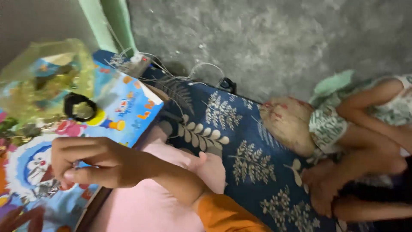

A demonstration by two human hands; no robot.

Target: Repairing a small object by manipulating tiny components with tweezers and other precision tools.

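My right hand (pixel 92 163) reaches to the left from an orange sleeve (pixel 225 215). Its fingers are curled and pinched against the thumb on a small shiny thing (pixel 76 164) too small to make out. The hand hovers over a colourful cartoon-printed sheet (pixel 124 107) and the edge of a pink cushion (pixel 146 206). My left hand is not in view.
A yellow-green see-through bag (pixel 38 81) with a black ring (pixel 80 106) lies at the far left. White cables (pixel 171 75), a power strip (pixel 137 63) and a black plug (pixel 227 84) sit at the edge of a blue leaf-patterned mat (pixel 240 146). Another person (pixel 369 141) lies on it at the right. Grey floor (pixel 266 38) beyond.
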